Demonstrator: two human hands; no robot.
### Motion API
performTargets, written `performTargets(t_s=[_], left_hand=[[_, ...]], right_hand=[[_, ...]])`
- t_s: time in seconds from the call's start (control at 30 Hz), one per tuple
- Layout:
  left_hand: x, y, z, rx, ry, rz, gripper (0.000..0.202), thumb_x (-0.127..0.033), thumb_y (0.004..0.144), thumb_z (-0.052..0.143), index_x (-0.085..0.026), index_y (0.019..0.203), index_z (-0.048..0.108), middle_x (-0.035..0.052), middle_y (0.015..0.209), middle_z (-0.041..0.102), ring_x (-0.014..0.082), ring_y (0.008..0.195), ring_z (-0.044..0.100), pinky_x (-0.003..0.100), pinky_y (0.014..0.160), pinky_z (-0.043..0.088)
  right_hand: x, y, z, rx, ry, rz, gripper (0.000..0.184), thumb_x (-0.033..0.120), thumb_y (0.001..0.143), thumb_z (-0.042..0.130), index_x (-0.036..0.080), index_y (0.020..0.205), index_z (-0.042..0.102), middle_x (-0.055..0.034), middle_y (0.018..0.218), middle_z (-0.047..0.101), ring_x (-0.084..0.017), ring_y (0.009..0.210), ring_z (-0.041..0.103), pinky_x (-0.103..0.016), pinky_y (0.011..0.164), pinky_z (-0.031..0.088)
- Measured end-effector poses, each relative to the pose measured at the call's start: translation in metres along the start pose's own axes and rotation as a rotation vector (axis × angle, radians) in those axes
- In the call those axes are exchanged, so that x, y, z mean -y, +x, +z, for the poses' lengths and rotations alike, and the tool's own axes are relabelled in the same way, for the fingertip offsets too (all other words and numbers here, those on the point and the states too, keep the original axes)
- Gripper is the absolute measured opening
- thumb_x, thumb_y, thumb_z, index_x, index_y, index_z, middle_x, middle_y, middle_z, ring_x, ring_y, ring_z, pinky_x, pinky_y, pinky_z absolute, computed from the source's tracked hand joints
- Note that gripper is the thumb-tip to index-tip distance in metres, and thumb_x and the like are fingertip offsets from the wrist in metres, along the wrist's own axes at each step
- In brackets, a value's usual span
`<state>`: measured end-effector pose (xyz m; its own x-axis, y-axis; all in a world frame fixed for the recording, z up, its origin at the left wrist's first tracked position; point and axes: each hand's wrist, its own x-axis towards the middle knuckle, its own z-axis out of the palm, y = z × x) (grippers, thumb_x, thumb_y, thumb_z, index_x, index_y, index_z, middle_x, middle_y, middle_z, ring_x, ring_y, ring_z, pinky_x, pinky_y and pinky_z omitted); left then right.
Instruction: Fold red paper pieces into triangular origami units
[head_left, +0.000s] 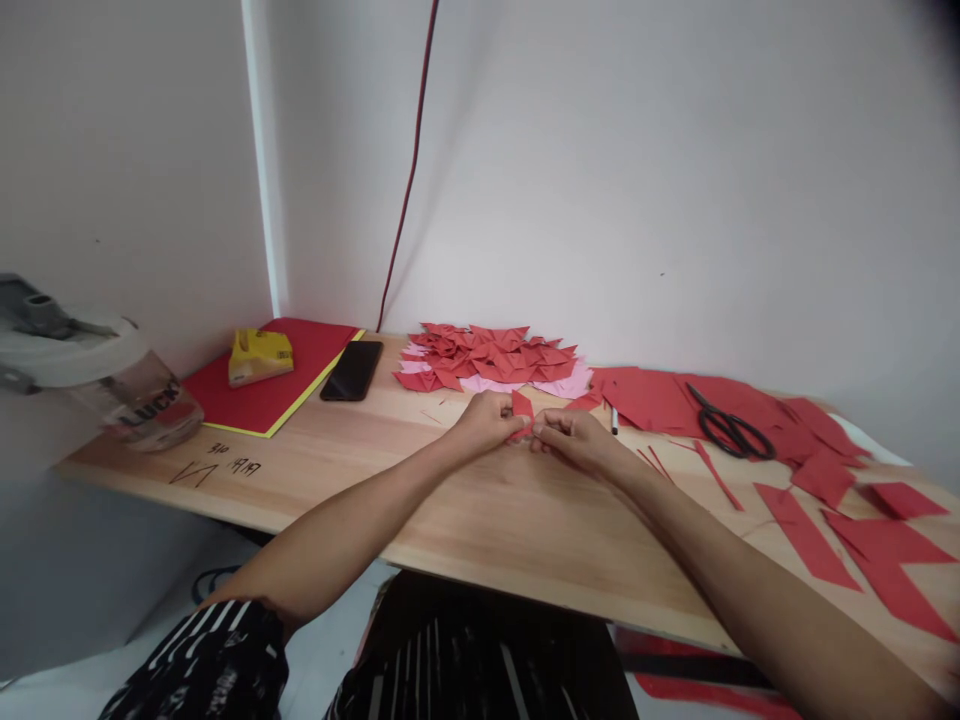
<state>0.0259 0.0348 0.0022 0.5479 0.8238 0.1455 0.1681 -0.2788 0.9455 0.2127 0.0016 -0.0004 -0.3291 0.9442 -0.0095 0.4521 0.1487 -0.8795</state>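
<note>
Over the middle of the wooden table, my left hand (489,420) pinches a small folded piece of red paper (523,406). My right hand (571,436) meets it from the other side, its fingers closed at the paper's lower right edge. The paper stands tilted between the two hands, its lower part covered by my fingers. Just beyond the hands lies a pile of folded red and pink paper pieces (491,358). A white marker with a black end (615,420) rests to the right of my right hand.
Black-handled scissors (731,433) lie on red paper sheets (652,398) at the right, near loose red strips (808,535). At the left are a black phone (352,370), a yellow packet (260,357) on a red folder (300,345), and a clear jug (142,400).
</note>
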Motion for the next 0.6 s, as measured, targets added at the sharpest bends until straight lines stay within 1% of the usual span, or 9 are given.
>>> performTargets(t_s=[0.17, 0.23, 0.3, 0.4, 0.47, 0.6], left_hand=[[0.0014, 0.0009, -0.0004, 0.026, -0.034, -0.050, 0.025, -0.035, 0.076, 0.054, -0.013, 0.066, 0.057, -0.0004, 0.053, 0.055, 0.0089, 0.046, 0.048, 0.020, 0.047, 0.035], [0.0004, 0.0007, -0.0013, 0.038, -0.029, -0.060, 0.026, -0.036, 0.076, 0.055, -0.013, 0.066, 0.058, 0.0000, 0.054, 0.056, 0.0088, 0.045, 0.048, 0.020, 0.046, 0.034], [-0.0012, 0.0003, -0.0016, 0.030, -0.015, -0.053, 0.025, -0.035, 0.074, 0.058, -0.013, 0.063, 0.056, -0.0014, 0.053, 0.054, 0.0079, 0.045, 0.046, 0.019, 0.045, 0.031], [-0.0030, -0.0006, -0.0005, -0.004, 0.005, -0.036, 0.028, -0.033, 0.072, 0.059, -0.015, 0.054, 0.049, -0.0040, 0.047, 0.046, 0.0065, 0.045, 0.039, 0.020, 0.045, 0.026], [-0.0030, -0.0009, 0.0007, -0.031, 0.014, -0.037, 0.030, -0.032, 0.072, 0.058, -0.015, 0.051, 0.047, -0.0044, 0.046, 0.044, 0.0065, 0.045, 0.037, 0.020, 0.045, 0.024], [-0.0010, -0.0003, 0.0025, -0.115, 0.031, -0.058, 0.026, -0.033, 0.072, 0.058, -0.015, 0.053, 0.050, -0.0041, 0.048, 0.045, 0.0074, 0.047, 0.038, 0.021, 0.046, 0.024]], right_hand=[[-0.0015, -0.0002, -0.0046, 0.045, -0.007, -0.009, 0.025, 0.039, 0.084, 0.056, 0.017, 0.075, 0.063, -0.0020, 0.068, 0.067, -0.008, 0.046, 0.039, -0.022, 0.044, 0.027], [-0.0016, -0.0002, -0.0059, 0.059, -0.009, -0.020, 0.025, 0.039, 0.083, 0.057, 0.017, 0.073, 0.063, -0.0020, 0.066, 0.066, -0.009, 0.049, 0.043, -0.022, 0.047, 0.030], [-0.0005, -0.0003, -0.0054, 0.060, -0.011, -0.033, 0.023, 0.037, 0.083, 0.058, 0.017, 0.071, 0.063, -0.0023, 0.067, 0.067, -0.011, 0.055, 0.049, -0.023, 0.052, 0.035], [0.0025, -0.0002, -0.0023, 0.039, -0.014, -0.044, 0.021, 0.034, 0.083, 0.056, 0.017, 0.070, 0.061, -0.0023, 0.068, 0.067, -0.012, 0.061, 0.053, -0.024, 0.058, 0.038], [0.0040, 0.0000, -0.0001, 0.023, -0.018, -0.044, 0.021, 0.033, 0.083, 0.055, 0.018, 0.070, 0.060, -0.0018, 0.066, 0.066, -0.012, 0.061, 0.054, -0.024, 0.059, 0.039], [0.0032, 0.0006, 0.0012, 0.008, -0.017, -0.048, 0.019, 0.032, 0.082, 0.055, 0.018, 0.070, 0.059, -0.0007, 0.065, 0.065, -0.012, 0.060, 0.054, -0.024, 0.058, 0.039]])
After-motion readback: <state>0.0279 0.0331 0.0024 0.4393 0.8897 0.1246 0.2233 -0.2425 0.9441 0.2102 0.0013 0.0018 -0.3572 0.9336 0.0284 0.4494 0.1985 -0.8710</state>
